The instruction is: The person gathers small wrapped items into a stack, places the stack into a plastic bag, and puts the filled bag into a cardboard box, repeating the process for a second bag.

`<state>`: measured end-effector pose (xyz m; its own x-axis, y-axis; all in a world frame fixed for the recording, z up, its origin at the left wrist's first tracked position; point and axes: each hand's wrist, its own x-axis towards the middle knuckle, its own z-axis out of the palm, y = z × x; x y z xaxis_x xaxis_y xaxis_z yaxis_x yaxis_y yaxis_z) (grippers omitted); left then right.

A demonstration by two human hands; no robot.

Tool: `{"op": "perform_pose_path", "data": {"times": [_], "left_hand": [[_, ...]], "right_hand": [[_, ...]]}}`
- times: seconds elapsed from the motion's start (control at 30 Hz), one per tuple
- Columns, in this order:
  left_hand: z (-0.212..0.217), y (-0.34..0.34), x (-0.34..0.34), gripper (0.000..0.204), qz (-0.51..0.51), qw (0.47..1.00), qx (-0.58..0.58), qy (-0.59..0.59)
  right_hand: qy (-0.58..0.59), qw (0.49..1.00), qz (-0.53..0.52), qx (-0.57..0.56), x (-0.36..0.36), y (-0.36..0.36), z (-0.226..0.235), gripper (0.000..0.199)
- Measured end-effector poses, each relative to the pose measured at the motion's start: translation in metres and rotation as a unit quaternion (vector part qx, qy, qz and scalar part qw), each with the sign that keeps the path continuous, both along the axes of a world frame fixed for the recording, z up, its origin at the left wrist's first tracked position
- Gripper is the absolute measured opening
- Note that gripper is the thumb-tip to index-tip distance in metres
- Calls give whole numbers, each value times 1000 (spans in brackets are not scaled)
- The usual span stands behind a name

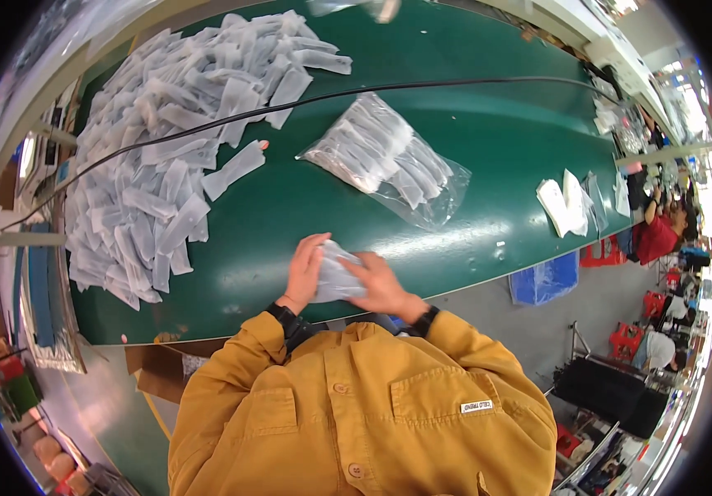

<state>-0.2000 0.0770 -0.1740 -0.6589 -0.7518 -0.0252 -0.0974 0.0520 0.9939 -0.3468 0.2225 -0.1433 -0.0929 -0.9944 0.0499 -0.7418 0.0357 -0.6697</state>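
Note:
At the near edge of the green table, my left hand [304, 271] holds the left side of a small bundle of frosted plastic packets [335, 279]. On the other side of it, my right hand [379, 285] grips the right edge, its fingers slightly blurred. What the packets contain cannot be made out. Just beyond my hands lies a large clear plastic bag [389, 161] with rows of similar packets inside. To the left spreads a big heap of loose frosted packets [166, 140], one of them apart from the rest with a small orange-red tip.
A black cable [389, 87] stretches across above the green table [488, 190]. White packets or gloves [566, 205] lie at the table's right end. A blue crate [544, 281] stands on the floor at the right. Further right, a person in red [657, 236] sits among other things.

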Motion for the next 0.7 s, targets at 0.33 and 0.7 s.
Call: {"op": "perform_pose_path", "data": {"times": [0.33, 0.7], "left_hand": [[96, 42, -136, 31, -356, 732, -581, -21], [110, 31, -152, 10, -317, 697, -615, -187]], "right_hand": [[-521, 752, -394, -88, -117, 160, 50, 66], [-459, 849, -253, 70, -152, 47, 17, 67]]}}
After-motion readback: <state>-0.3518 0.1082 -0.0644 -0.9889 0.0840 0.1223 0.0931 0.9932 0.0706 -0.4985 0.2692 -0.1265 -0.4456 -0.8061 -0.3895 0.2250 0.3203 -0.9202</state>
